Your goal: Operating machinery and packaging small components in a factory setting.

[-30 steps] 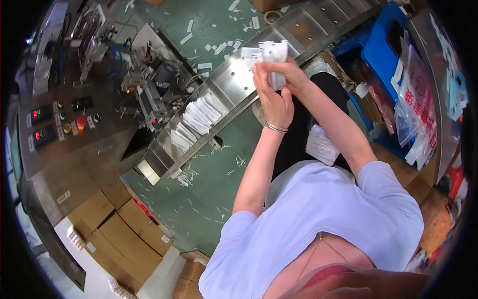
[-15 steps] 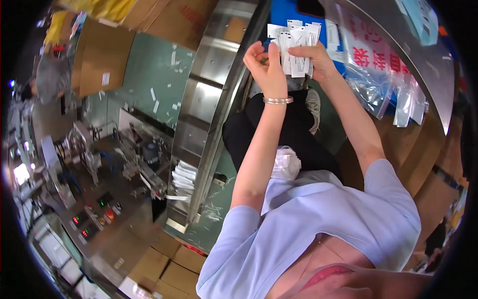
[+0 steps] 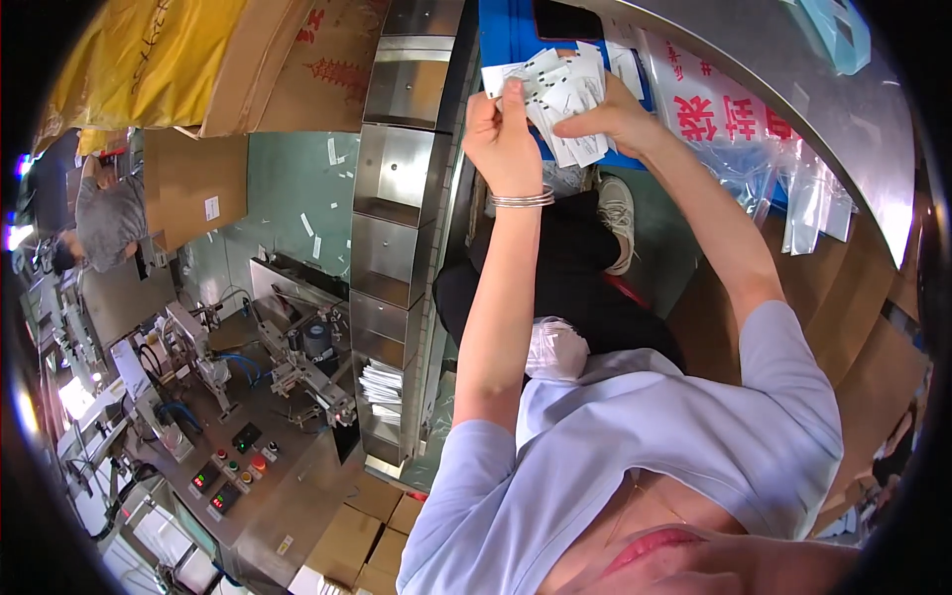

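While fanned, sachets (image 3: 565, 99) between hands (image 3: 555, 124).

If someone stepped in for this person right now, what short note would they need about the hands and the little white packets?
Left hand: shut, pinching packets at the fan's left edge.
Right hand: shut, gripping the fan of small white packets from the right, held up above the lap.
Conveyor of steel compartments: upper ones look bare; one lower compartment holds a stack of packets.
Done: that one stack loaded.
Left: the packets in hand; the bare compartments.
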The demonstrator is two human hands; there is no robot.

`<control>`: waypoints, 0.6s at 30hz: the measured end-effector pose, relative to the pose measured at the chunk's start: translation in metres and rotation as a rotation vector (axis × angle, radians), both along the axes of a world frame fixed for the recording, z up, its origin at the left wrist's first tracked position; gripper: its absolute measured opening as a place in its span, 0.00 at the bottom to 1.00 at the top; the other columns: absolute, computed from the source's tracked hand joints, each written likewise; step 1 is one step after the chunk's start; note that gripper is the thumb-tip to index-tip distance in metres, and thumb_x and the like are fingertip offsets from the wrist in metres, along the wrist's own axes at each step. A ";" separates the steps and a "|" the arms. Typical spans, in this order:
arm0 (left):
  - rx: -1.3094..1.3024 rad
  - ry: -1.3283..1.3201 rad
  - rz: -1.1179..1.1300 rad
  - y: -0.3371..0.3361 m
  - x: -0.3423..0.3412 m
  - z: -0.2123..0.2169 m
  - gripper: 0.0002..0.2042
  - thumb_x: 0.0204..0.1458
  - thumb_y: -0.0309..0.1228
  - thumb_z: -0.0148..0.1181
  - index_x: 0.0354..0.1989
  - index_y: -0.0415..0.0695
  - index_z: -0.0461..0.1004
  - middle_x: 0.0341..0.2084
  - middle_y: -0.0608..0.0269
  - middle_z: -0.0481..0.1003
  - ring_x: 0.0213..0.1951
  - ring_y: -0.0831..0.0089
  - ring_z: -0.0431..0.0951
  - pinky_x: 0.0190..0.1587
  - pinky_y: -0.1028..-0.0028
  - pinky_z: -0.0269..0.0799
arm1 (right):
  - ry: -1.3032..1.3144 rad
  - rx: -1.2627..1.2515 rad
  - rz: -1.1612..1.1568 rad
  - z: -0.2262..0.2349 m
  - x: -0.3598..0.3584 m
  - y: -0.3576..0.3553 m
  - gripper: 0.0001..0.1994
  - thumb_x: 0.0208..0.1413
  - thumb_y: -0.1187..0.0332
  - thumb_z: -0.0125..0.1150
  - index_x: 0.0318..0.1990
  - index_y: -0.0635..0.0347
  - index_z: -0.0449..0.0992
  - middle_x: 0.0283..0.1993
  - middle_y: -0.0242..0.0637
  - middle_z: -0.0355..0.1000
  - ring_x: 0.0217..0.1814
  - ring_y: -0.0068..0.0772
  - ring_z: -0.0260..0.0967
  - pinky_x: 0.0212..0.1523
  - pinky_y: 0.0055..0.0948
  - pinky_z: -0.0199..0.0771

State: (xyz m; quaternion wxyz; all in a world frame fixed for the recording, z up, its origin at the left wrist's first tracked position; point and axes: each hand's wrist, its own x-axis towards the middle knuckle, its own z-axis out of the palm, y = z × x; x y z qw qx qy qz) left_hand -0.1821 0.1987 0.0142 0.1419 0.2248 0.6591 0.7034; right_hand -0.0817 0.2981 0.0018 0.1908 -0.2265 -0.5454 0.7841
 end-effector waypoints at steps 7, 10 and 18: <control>-0.388 0.647 -0.187 -0.007 -0.052 0.020 0.07 0.52 0.27 0.54 0.28 0.35 0.70 0.23 0.59 0.67 0.24 0.67 0.68 0.30 0.72 0.64 | -0.090 0.255 -0.080 0.011 0.010 0.027 0.36 0.32 0.73 0.70 0.54 0.60 0.62 0.44 0.36 0.69 0.47 0.27 0.67 0.49 0.26 0.66; -0.354 0.722 -0.385 0.004 -0.055 0.010 0.07 0.52 0.27 0.53 0.29 0.35 0.70 0.24 0.56 0.67 0.26 0.64 0.68 0.32 0.73 0.64 | -0.073 0.452 -0.098 0.002 -0.002 0.027 0.36 0.31 0.69 0.73 0.53 0.60 0.63 0.46 0.37 0.68 0.48 0.27 0.65 0.50 0.26 0.64; -0.183 0.179 -0.411 0.011 -0.024 -0.005 0.16 0.58 0.38 0.45 0.33 0.35 0.71 0.29 0.58 0.69 0.33 0.67 0.69 0.40 0.74 0.64 | -0.088 0.346 -0.037 -0.005 0.005 0.009 0.43 0.30 0.68 0.74 0.58 0.59 0.57 0.50 0.38 0.65 0.52 0.29 0.62 0.54 0.26 0.61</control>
